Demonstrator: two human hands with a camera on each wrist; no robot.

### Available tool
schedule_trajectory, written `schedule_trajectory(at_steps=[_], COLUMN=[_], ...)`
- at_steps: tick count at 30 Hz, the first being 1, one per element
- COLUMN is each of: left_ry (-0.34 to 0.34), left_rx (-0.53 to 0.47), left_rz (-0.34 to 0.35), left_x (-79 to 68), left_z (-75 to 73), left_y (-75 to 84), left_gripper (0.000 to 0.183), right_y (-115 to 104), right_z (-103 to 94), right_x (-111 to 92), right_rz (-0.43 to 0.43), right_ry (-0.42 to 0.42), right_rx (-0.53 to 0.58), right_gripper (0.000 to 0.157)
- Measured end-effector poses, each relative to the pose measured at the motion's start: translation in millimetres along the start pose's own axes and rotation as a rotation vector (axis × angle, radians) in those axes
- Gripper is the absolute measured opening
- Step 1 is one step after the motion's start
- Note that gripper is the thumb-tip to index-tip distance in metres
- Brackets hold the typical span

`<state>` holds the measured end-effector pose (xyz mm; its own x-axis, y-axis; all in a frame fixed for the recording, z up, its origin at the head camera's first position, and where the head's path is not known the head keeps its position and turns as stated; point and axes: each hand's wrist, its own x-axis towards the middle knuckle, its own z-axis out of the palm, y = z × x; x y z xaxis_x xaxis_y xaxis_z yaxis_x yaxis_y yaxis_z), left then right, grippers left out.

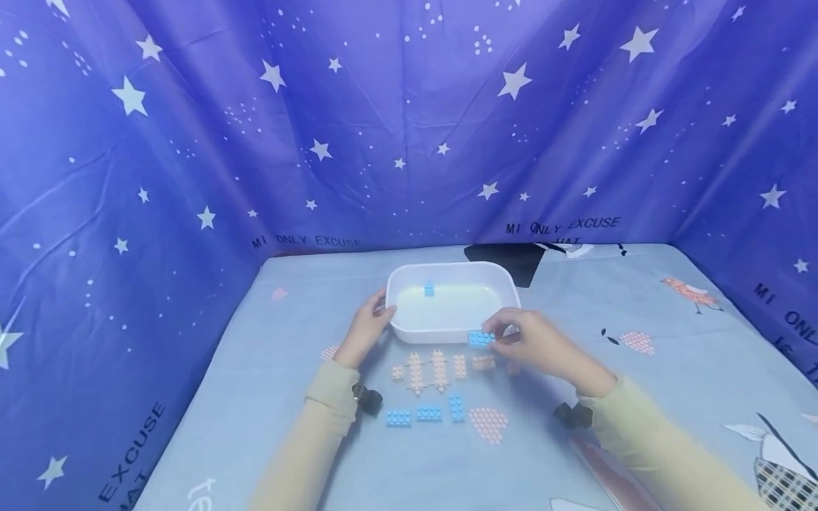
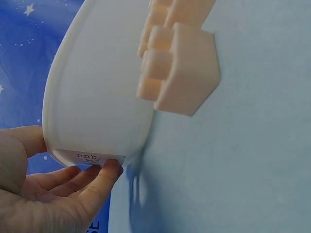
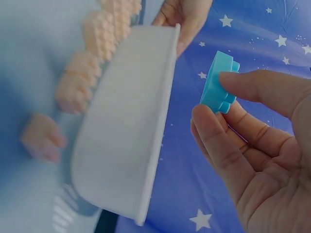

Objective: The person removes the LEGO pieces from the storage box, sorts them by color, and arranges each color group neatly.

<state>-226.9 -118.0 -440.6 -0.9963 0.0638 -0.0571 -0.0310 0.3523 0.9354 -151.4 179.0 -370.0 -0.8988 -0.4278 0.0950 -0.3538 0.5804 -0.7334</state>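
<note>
A white plastic tub (image 1: 441,336) stands in the middle of the table. My left hand (image 1: 367,328) grips its left end, thumb at the rim and fingers against the labelled outer wall (image 2: 68,116). Between right thumb and fingers, my right hand (image 1: 540,344) pinches a light blue building brick (image 1: 481,338), studs showing, close by the tub's front right rim. In the right wrist view the held brick (image 3: 218,82) is tilted, its studs facing the palm side. Inside the tub lies a small blue brick (image 1: 429,290).
Peach bricks (image 1: 439,370) form a row just in front of the tub, some joined into longer pieces. Nearer me lie three blue bricks (image 1: 429,413). The table has a printed pale cloth (image 1: 275,397), and starry blue curtains (image 1: 402,128) surround its back and sides.
</note>
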Motion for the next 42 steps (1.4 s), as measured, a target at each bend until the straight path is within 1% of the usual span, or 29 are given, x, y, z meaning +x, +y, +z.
schedule_trajectory(at_steps=[2, 6, 13, 15, 20, 24, 27, 30, 35, 38, 42], left_ry=[0.002, 0.005, 0.008, 0.008, 0.011, 0.006, 0.003, 0.005, 0.007, 0.008, 0.002], left_rx=[-0.006, -0.018, -0.014, -0.006, -0.011, -0.021, -0.024, -0.028, -0.035, -0.030, -0.021], left_rz=[0.010, 0.020, -0.002, -0.005, -0.010, -0.022, -0.025, -0.017, -0.028, -0.039, -0.036], left_x=[1.3, 3.6, 4.3, 4.0, 3.5, 2.8, 2.1, 1.5, -0.4, -1.6, 0.1], left_z=[-0.9, -2.5, -2.3, -1.7, -0.2, 0.3, 0.8, 1.3, 0.3, -0.6, -1.0], left_y=[0.0, 1.4, -0.6, 0.3, 3.1, 2.0, 0.8, -0.3, -0.7, 0.9, 4.7], left_gripper=[0.057, 0.055, 0.055, 0.055, 0.055, 0.055, 0.055, 0.055, 0.054, 0.053, 0.052], right_y=[3, 10, 20, 23, 26, 27, 28, 27, 21, 20, 20], right_z=[4.0, 13.7, 34.3, 39.2, 48.3, 53.3, 55.5, 56.9, 60.6, 62.8, 64.0], right_x=[-5, -11, -23, -26, -34, -39, -42, -45, -47, -48, -50], right_rz=[-0.019, -0.062, -0.009, -0.003, 0.050, 0.086, 0.085, 0.083, 0.111, 0.089, 0.064], right_ry=[-0.004, 0.023, -0.057, -0.065, -0.072, -0.090, -0.093, -0.089, -0.092, -0.088, -0.060], right_rx=[-0.008, -0.095, -0.095, -0.094, -0.069, -0.052, -0.070, -0.108, -0.163, -0.189, -0.230], right_gripper=[0.018, 0.020, 0.021, 0.022, 0.019, 0.018, 0.020, 0.020, 0.021, 0.021, 0.023])
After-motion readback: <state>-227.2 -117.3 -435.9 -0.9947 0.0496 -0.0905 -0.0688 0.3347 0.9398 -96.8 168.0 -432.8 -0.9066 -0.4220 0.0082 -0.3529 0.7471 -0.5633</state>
